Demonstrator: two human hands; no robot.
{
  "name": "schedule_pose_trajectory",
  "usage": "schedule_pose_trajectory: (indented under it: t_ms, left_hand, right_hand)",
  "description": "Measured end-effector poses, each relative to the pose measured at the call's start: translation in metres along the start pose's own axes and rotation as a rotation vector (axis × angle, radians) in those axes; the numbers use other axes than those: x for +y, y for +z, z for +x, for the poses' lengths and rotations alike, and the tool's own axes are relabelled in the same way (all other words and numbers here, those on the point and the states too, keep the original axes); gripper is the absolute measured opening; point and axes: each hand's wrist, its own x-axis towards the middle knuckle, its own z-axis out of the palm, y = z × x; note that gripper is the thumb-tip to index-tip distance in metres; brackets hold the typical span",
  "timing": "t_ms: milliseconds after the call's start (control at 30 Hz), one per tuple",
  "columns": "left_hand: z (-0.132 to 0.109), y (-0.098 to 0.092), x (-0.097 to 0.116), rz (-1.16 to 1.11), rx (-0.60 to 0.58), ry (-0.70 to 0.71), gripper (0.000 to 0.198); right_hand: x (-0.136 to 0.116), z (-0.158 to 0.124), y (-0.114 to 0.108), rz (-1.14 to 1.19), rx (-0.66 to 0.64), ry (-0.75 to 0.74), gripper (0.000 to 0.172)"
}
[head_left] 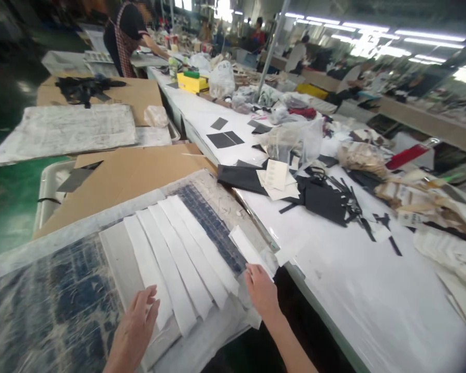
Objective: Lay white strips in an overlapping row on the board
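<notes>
Several white fabric strips [178,259] lie fanned side by side on a worn, blue-stained work board [62,300]. My left hand [137,324] rests flat on the near end of the leftmost strips, fingers stretched out. My right hand [261,290] is at the right edge of the fan and pinches one single white strip [248,248], which angles up and away from the others.
A long white table [353,290] runs along the right, strewn with black fabric pieces [322,199], paper tags [277,178] and plastic bags [291,140]. Brown cardboard [128,173] lies behind the board. A person in a checked apron [126,36] works at the far end.
</notes>
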Motion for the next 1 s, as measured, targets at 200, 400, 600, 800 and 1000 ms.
schedule_pose_trajectory:
  t_ms: [200,400,600,800,1000]
  left_hand:
    - [-0.019,0.014,0.031,-0.074,-0.098,0.011,0.033]
    - [-0.035,0.023,0.048,-0.183,-0.088,-0.024,0.030]
    - [-0.043,0.032,0.044,-0.254,-0.096,-0.026,0.031]
    - [-0.044,0.041,0.040,-0.273,-0.144,-0.021,0.036]
    - [-0.043,0.042,0.045,-0.266,-0.200,-0.023,0.035]
  right_hand:
    - [0.029,0.068,-0.001,-0.021,0.033,0.120,0.037]
    - [0.036,0.096,0.004,-0.029,-0.081,0.195,0.039]
    - [0.040,0.106,0.003,0.006,-0.187,0.180,0.033]
    - [0.039,0.107,0.004,0.055,-0.176,0.131,0.029]
    - [0.035,0.096,0.007,0.183,-0.165,0.124,0.028]
